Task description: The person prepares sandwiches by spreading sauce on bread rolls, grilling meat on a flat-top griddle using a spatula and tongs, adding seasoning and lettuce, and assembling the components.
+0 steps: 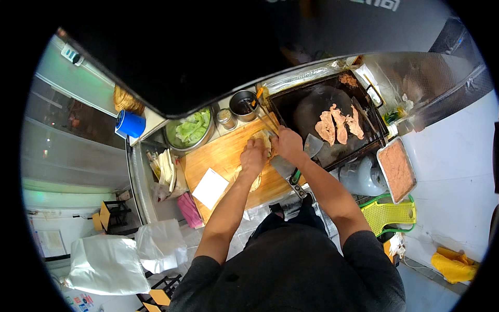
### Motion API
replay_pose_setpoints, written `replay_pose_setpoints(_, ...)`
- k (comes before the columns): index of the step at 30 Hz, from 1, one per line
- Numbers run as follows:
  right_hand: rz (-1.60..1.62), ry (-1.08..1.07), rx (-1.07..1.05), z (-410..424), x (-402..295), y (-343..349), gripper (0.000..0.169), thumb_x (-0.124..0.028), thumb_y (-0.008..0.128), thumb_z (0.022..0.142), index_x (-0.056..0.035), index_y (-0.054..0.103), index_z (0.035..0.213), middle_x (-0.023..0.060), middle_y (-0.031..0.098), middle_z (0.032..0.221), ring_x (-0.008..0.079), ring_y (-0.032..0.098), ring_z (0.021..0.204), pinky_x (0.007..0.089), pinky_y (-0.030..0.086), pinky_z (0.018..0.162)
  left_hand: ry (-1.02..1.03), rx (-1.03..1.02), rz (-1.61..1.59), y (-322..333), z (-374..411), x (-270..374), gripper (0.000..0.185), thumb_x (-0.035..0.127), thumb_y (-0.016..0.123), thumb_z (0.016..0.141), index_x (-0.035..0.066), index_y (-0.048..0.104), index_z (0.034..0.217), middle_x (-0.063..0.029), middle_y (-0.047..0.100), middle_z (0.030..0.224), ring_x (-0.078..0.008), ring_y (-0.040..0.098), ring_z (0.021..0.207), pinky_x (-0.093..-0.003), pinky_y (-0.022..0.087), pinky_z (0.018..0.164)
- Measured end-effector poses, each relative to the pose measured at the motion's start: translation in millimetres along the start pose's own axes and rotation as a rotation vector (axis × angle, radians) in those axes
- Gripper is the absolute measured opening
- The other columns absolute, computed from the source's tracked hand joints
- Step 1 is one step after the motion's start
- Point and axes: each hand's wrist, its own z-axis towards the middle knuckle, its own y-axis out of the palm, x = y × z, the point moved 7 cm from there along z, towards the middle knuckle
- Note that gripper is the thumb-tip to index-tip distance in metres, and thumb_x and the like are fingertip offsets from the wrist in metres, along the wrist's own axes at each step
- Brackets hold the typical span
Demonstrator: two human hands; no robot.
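My left hand (pixel 253 158) grips a folded flatbread (pixel 262 136) on the wooden cutting board (pixel 222 142). Right beside it, my right hand (pixel 289 145) is closed around long metal tongs (pixel 267 120), which slant up towards a small metal pot. A bit of browned filling shows between the hands; the fingers hide most of the bread. Another flatbread (pixel 255 183) lies partly under my left forearm. Below my right hand, a broad metal blade (pixel 283 167) rests near the board's right edge. A scraper (pixel 313 145) sits at the griddle's near left corner.
Strips of meat (pixel 340 126) lie on the black griddle (pixel 304 105). Behind the board stand a lettuce bowl (pixel 191 128), a shaker (pixel 227 119) and the pot (pixel 242 105). White paper (pixel 210 188) covers part of the board. A tray of minced meat (pixel 397 169) stands right, above a gas cylinder (pixel 362 177).
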Motion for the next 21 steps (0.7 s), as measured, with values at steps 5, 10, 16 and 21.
replay_pose_setpoints(5, 0.029, 0.03, 0.019, -3, 7, 3, 0.028, -0.024, 0.058, 0.085, 0.0023, 0.059, 0.096, 0.0201, 0.067, 0.088, 0.0337, 0.068, 0.079, 0.0416, 0.057, 0.068, -0.256, -0.088, 0.063, -4, 11, -10, 0.045, 0.024, 0.067, 0.082, 0.004, 0.049, 0.118, -0.0178, 0.052, 0.118, -0.0366, 0.06, 0.103, -0.0452, 0.051, 0.084)
replay_pose_setpoints(10, 0.059, 0.046, 0.01, -6, -4, 13, 0.029, -0.023, 0.061, 0.086, 0.0024, 0.056, 0.099, 0.0219, 0.065, 0.088, 0.0371, 0.066, 0.08, 0.0459, 0.055, 0.067, -0.348, -0.062, 0.11, -26, 13, -62, 0.049, 0.023, 0.067, 0.083, 0.005, 0.049, 0.125, -0.0196, 0.05, 0.127, -0.0371, 0.058, 0.106, -0.045, 0.051, 0.087)
replay_pose_setpoints(16, -0.057, 0.146, -0.197, 2, -9, 68, 0.034, -0.029, 0.062, 0.088, 0.0029, 0.058, 0.101, 0.0192, 0.067, 0.088, 0.0346, 0.068, 0.079, 0.043, 0.057, 0.065, -0.119, 0.089, 0.063, -56, -1, -96, 0.037, 0.023, 0.064, 0.086, 0.006, 0.059, 0.118, -0.0212, 0.057, 0.125, -0.0388, 0.056, 0.112, -0.0452, 0.046, 0.095)
replay_pose_setpoints(21, -0.027, 0.169, -0.206, -6, -5, 47, 0.039, -0.034, 0.061, 0.089, 0.0027, 0.059, 0.102, 0.0185, 0.067, 0.088, 0.0347, 0.068, 0.082, 0.0435, 0.056, 0.067, -0.108, 0.261, -0.104, -106, -28, -46, 0.031, 0.022, 0.065, 0.087, 0.003, 0.065, 0.111, -0.0205, 0.062, 0.116, -0.0375, 0.058, 0.11, -0.0427, 0.046, 0.095)
